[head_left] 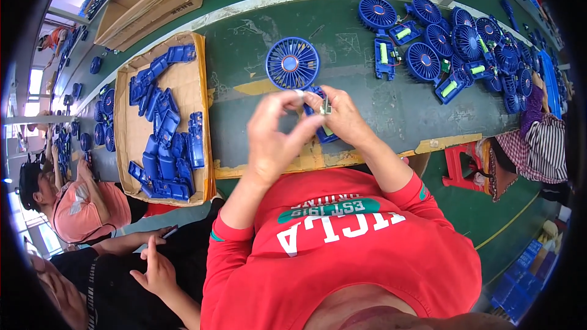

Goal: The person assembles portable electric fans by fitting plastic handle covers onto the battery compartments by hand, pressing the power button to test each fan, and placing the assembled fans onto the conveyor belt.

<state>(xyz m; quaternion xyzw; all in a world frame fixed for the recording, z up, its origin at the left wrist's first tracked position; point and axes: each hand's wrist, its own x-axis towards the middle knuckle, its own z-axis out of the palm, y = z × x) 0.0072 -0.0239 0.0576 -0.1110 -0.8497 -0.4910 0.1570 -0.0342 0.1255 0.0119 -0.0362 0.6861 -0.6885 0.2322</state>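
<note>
Handheld fan (292, 63), blue, at the right hand (342, 113). Its round grille lies beyond the grip and slightly left, flat on the workbench (238, 122); its handle (331, 139) runs back beneath the grip toward the wearer's body. Long axis: away from the body, tilted a little left at the far end.

Right hand is the nearer one, fingers closed on the fan around where grille meets handle. A small circuit board (326, 110) shows at these fingers; cannot tell whether they press on board or shell. Left hand (273, 137) is just left of the grip, thumb and forefinger spread, thumb tip pointing at the board. Contact there: cannot tell. Something white shows at its fingertips, too blurred to identify.

Left of the grip, past bare bench: shallow cardboard tray (186, 88) of blue plastic shells (165, 159). Right of the grip and farther out: pile of blue fans (466, 43), several with handles open and pale green cells (383, 53) exposed.

Writing: red shirt (379, 269), on the body side of the grip, carries large white lettering and a green printed band. Black garment (122, 293) of a co-worker, nearer and far left, has small pale lettering down a strip. Cardboard carton (153, 0), beyond the tray, bears faint print.
</note>
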